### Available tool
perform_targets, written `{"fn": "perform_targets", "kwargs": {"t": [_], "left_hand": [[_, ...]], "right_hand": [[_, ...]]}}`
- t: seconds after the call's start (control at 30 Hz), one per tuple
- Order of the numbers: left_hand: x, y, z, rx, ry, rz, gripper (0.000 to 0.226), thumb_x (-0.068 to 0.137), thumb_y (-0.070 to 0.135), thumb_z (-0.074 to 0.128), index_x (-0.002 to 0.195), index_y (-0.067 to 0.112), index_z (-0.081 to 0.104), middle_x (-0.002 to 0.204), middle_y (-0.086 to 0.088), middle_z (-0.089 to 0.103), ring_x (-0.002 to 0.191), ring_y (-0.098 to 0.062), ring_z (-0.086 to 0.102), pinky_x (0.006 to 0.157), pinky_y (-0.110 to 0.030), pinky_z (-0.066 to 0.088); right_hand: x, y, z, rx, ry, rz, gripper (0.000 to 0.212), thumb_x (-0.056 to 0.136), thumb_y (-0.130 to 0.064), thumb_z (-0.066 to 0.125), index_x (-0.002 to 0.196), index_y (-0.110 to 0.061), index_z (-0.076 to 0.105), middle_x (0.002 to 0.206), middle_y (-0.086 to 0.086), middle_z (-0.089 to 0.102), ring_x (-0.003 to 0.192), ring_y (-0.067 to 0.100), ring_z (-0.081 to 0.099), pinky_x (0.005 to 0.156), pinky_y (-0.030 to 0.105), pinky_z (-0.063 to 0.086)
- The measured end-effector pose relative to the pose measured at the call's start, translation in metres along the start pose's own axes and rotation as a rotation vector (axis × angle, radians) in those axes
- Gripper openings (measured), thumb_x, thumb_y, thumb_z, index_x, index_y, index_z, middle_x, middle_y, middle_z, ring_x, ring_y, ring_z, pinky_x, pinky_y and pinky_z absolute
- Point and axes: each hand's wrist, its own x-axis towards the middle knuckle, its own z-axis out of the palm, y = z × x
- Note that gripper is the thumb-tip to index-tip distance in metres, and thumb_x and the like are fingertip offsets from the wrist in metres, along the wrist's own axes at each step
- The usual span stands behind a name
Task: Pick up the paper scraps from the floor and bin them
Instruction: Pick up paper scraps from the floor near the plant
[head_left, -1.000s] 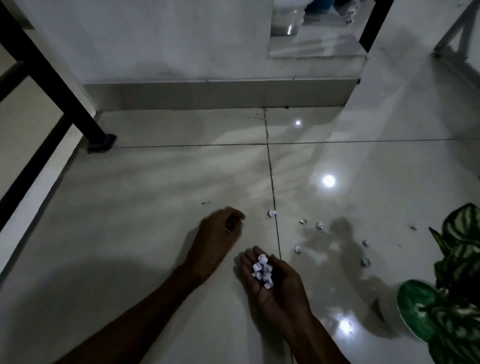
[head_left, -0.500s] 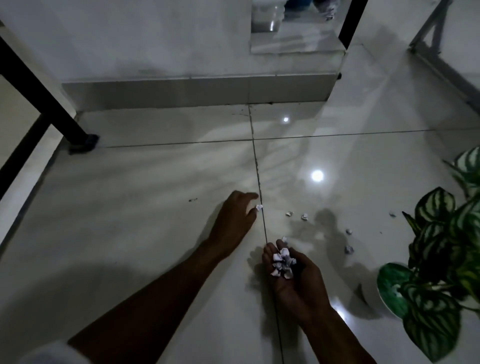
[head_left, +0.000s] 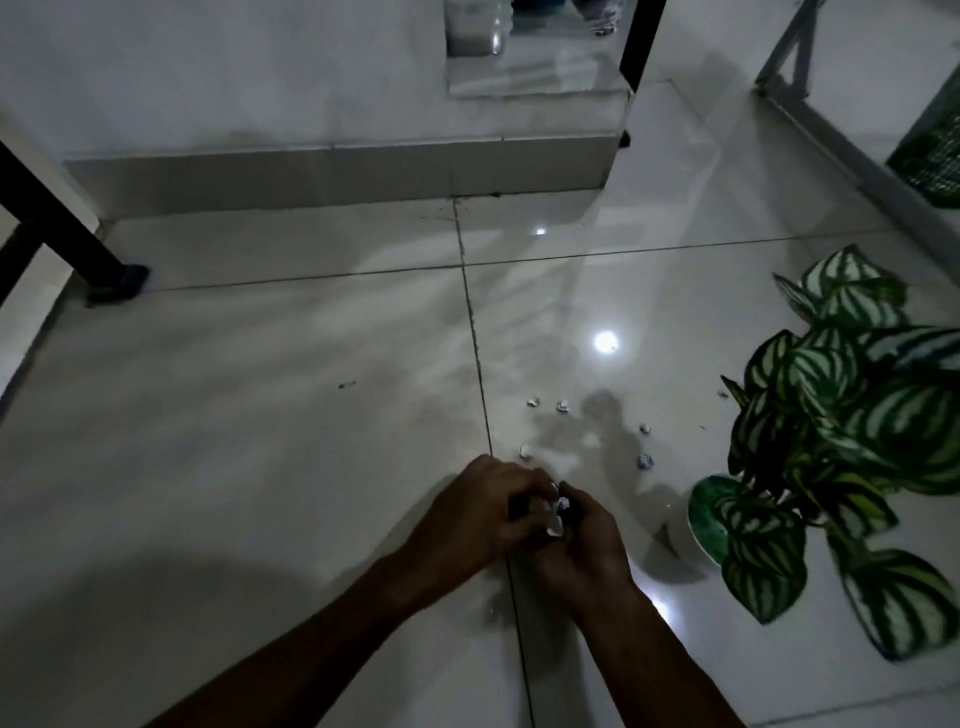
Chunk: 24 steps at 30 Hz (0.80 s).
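Left hand (head_left: 480, 506): curled over the right palm, fingertips pinched at the paper there, probably to drop one scrap in; whether it grips one I cannot tell.
Right hand (head_left: 579, 535): cupped as a bowl, holding the collected scraps (head_left: 558, 514).
Loose scraps (head_left: 561, 406): lie on the floor (head_left: 260, 467), between the hands and the plant (head_left: 841, 415).
Bin: not in view.

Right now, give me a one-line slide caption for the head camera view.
Left hand adds a scrap to the paper scraps cupped in right hand; more scraps dot the tiles.
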Motion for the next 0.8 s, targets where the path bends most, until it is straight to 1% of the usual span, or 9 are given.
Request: {"fn": "perform_targets", "kwargs": {"t": [0.1, 0.17, 0.23, 0.4, 0.57, 0.63, 0.7, 0.77, 0.8], "left_hand": [[-0.003, 0.002, -0.004, -0.054, 0.058, -0.018, 0.031, 0.084, 0.050, 0.061, 0.109, 0.032, 0.066, 0.106, 0.014, 0.067, 0.096, -0.001, 0.057, 0.082, -0.018, 0.045], [0.006, -0.005, -0.007, -0.151, 0.175, -0.108, 0.019, 0.089, 0.039, 0.060, 0.104, 0.029, 0.067, 0.103, 0.010, 0.066, 0.090, -0.001, 0.060, 0.077, -0.017, 0.049], [0.022, -0.014, -0.005, -0.095, 0.216, -0.168, 0.016, 0.091, 0.025, 0.060, 0.105, 0.023, 0.068, 0.103, 0.002, 0.066, 0.086, -0.005, 0.061, 0.075, -0.014, 0.048], [0.050, -0.026, 0.014, 0.079, 0.073, -0.177, 0.034, 0.087, 0.026, 0.064, 0.120, 0.018, 0.062, 0.112, -0.005, 0.059, 0.097, -0.017, 0.058, 0.087, -0.031, 0.048], [0.065, -0.025, 0.020, 0.200, 0.074, -0.146, 0.012, 0.089, 0.019, 0.058, 0.096, 0.011, 0.065, 0.098, -0.009, 0.061, 0.094, -0.025, 0.058, 0.080, -0.035, 0.044], [0.074, -0.025, 0.018, 0.180, 0.130, -0.140, 0.010, 0.088, 0.014, 0.061, 0.094, 0.008, 0.066, 0.102, -0.011, 0.059, 0.096, -0.025, 0.059, 0.083, -0.032, 0.044], [0.087, -0.025, 0.016, 0.119, 0.189, -0.138, 0.009, 0.086, 0.011, 0.064, 0.093, 0.006, 0.068, 0.116, -0.012, 0.057, 0.105, -0.022, 0.058, 0.089, -0.027, 0.043], [0.101, -0.023, 0.016, 0.107, 0.134, -0.120, 0.010, 0.086, 0.011, 0.064, 0.093, 0.005, 0.069, 0.126, -0.013, 0.055, 0.113, -0.023, 0.055, 0.093, -0.025, 0.040], [0.107, -0.023, 0.018, 0.136, 0.086, -0.098, 0.011, 0.087, 0.011, 0.063, 0.094, 0.005, 0.069, 0.122, -0.014, 0.058, 0.112, -0.025, 0.056, 0.091, -0.026, 0.040]], "right_hand": [[-0.006, 0.000, -0.003, 0.060, -0.004, 0.021, 0.027, 0.095, -0.017, 0.045, 0.108, -0.003, 0.064, 0.086, 0.014, 0.068, 0.075, 0.021, 0.064, 0.057, 0.027, 0.059], [-0.008, -0.002, -0.003, 0.077, 0.031, -0.013, 0.028, 0.096, -0.016, 0.043, 0.104, 0.001, 0.064, 0.087, 0.017, 0.067, 0.078, 0.024, 0.062, 0.060, 0.030, 0.061], [-0.009, -0.007, -0.004, 0.056, 0.083, -0.037, 0.029, 0.097, -0.017, 0.043, 0.098, 0.002, 0.064, 0.083, 0.018, 0.067, 0.077, 0.024, 0.060, 0.058, 0.031, 0.059], [-0.012, -0.022, -0.011, 0.005, 0.095, -0.062, 0.029, 0.097, -0.019, 0.043, 0.096, 0.001, 0.064, 0.068, 0.017, 0.072, 0.077, 0.024, 0.059, 0.056, 0.031, 0.060], [-0.013, -0.033, -0.017, -0.015, 0.063, -0.099, 0.031, 0.098, -0.019, 0.040, 0.097, 0.002, 0.063, 0.069, 0.017, 0.074, 0.081, 0.026, 0.059, 0.055, 0.033, 0.060], [-0.012, -0.036, -0.018, -0.006, 0.061, -0.098, 0.031, 0.099, -0.019, 0.040, 0.097, 0.002, 0.063, 0.069, 0.017, 0.074, 0.082, 0.026, 0.059, 0.055, 0.034, 0.060], [-0.010, -0.037, -0.020, 0.003, 0.061, -0.101, 0.033, 0.099, -0.020, 0.039, 0.097, 0.002, 0.062, 0.070, 0.018, 0.075, 0.084, 0.027, 0.059, 0.054, 0.035, 0.061], [-0.010, -0.039, -0.022, 0.004, 0.056, -0.103, 0.034, 0.100, -0.021, 0.036, 0.097, 0.002, 0.061, 0.071, 0.018, 0.075, 0.086, 0.027, 0.059, 0.053, 0.035, 0.062], [-0.011, -0.040, -0.023, 0.003, 0.056, -0.103, 0.035, 0.101, -0.021, 0.036, 0.097, 0.002, 0.061, 0.071, 0.018, 0.075, 0.087, 0.027, 0.059, 0.052, 0.036, 0.062]]}}
